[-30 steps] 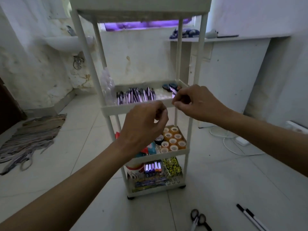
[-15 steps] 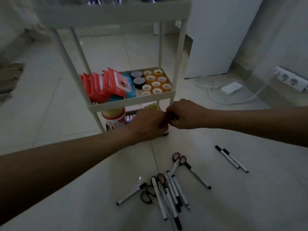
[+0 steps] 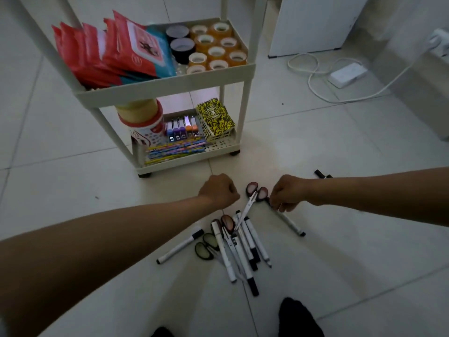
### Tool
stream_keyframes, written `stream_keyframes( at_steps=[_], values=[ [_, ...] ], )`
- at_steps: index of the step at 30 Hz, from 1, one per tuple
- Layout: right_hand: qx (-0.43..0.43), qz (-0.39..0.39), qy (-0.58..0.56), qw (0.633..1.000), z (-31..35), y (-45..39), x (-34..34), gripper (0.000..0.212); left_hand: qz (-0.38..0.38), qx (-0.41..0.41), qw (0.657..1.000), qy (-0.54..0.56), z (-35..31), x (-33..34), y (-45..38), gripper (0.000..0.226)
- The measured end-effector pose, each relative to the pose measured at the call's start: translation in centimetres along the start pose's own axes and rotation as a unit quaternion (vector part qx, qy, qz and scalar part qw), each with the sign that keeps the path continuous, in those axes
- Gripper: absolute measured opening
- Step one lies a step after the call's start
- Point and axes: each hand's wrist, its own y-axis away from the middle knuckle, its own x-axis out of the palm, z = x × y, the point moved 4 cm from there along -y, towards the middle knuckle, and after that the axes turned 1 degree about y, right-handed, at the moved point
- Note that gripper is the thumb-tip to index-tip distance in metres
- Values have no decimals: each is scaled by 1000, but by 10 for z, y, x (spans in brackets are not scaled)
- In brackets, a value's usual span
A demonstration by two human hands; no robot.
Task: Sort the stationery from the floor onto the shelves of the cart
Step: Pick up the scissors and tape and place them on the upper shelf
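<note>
White marker point(image 3: 288, 220) pinched at its cap end by right hand point(image 3: 288, 193), maroon-handled scissors point(image 3: 252, 199) just at nine o'clock. Left hand point(image 3: 218, 190) clenched, holding nothing visible, cart point(image 3: 170, 83) at twelve.

Left hand point(image 3: 218, 190) fisted; right hand point(image 3: 288, 194) curled downward.

A pale tiled floor point(image 3: 73, 166) fills a dim room. At upper right, a white power adapter box point(image 3: 347, 74) lies on the tiles with a white cable point(image 3: 313, 76) looping beside it and running on toward a wall socket point(image 3: 439, 42) at the frame's right edge. Behind it stands a white cabinet point(image 3: 313, 23) on small dark feet. Two dark-socked feet point(image 3: 298, 317) show at the bottom edge.
</note>
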Motion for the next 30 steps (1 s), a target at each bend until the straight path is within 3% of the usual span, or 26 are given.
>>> stream_keyframes(
  at_steps=[3,9,14,18,24,27,30],
  values=[
    [44,21,-85,995,-15,-5,15,20,33,-7,999,19,5,23,-2,21],
    [33,2,-112,993,-11,-17,7,24,50,-23,997,45,4,25,-10,24],
    [68,68,-174,980,-1,-14,27,25,72,-65,990,98,5,47,-4,36],
    [85,90,-216,969,1,-10,45,26,74,-65,992,76,4,64,4,38],
    [77,87,-309,944,-1,-6,44,22,110,-134,958,230,10,59,7,41],
    [51,80,-370,924,3,-5,42,31,123,-113,945,281,5,43,8,37],
    [21,23,-393,919,11,-8,40,35,142,-90,943,286,3,27,9,35]
  ],
)
